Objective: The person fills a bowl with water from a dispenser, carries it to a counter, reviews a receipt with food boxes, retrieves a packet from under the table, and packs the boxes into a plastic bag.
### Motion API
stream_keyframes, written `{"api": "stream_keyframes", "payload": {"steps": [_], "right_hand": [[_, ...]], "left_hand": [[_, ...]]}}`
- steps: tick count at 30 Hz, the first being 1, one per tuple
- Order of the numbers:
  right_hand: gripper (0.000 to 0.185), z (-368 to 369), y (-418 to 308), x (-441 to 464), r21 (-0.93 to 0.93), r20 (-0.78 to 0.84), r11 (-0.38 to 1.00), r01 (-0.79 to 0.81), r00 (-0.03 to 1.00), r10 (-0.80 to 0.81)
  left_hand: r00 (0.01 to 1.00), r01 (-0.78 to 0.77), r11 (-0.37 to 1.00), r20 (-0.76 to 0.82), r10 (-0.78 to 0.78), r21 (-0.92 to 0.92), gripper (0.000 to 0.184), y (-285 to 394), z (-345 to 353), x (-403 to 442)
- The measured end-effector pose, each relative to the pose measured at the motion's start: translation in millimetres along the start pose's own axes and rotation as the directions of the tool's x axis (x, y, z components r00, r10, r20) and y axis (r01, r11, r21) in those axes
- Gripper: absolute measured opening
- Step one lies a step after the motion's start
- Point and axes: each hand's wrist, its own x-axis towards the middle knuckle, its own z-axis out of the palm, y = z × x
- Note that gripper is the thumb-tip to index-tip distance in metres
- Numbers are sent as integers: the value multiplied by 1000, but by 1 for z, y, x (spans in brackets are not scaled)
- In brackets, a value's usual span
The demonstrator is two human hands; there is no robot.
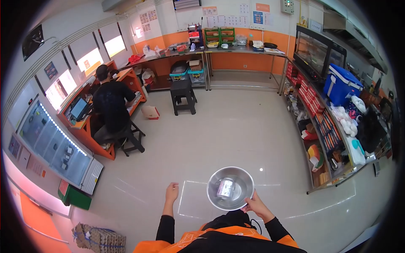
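Observation:
A round silver metal bowl (211,197) is held out in front of my body. My right hand (256,204) grips its rim at the lower right side. Inside the bowl lies a clear container with a pale printed label (225,188), tilted on its side. To the left of the bowl, apart from it, my left hand (171,192) hangs in the air with nothing in it, its fingers loosely bent.
A person in black (112,103) sits on a stool at an orange desk (100,148). A black stool (183,96) stands ahead. Shelves with red boxes (307,95) line the right, a glass-door fridge (57,141) the left. Egg trays (101,239) lie at lower left.

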Motion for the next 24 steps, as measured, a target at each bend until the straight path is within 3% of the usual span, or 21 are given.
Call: {"api": "stream_keyframes", "payload": {"steps": [3, 5, 6, 7, 9, 12, 14, 19, 24], "right_hand": [[66, -22, -50, 93, 11, -18, 999, 32, 999, -32], [64, -38, -86, 154, -19, -4, 999, 26, 1000, -26], [63, -45, -106, 187, -24, 3, 999, 33, 999, -33], [63, -48, -125, 216, -32, 16, 999, 36, 999, -36], [60, -50, -172, 272, -60, 38, 998, 33, 999, -31], [59, -47, -237, 367, -50, 67, 999, 7, 998, -4], [59, -43, -275, 435, -68, 86, 998, 0, 996, 6], [58, -15, -350, 605, -85, 102, 996, 9, 995, 0], [57, 40, -423, 768, -24, 80, 999, 39, 996, -37]], "left_hand": [[974, 71, 992, 208, -90, 101, 26, 9, 57, 107], [941, 140, 977, 285, -181, 158, 27, -41, 102, 155], [951, 59, 949, 273, -148, 309, 27, -96, 130, 175], [879, 25, 901, 420, -227, 434, 36, -77, 118, 168], [780, 48, 851, 512, -359, 523, 36, -89, 122, 182], [623, 517, 770, 454, -637, 372, 35, -84, 130, 217], [549, 700, 674, 427, -719, 234, 35, -87, 140, 257], [481, 840, 540, 389, -786, 53, 34, -112, 149, 381], [436, 883, 468, 343, -832, 14, 33, -142, 107, 529]]}}
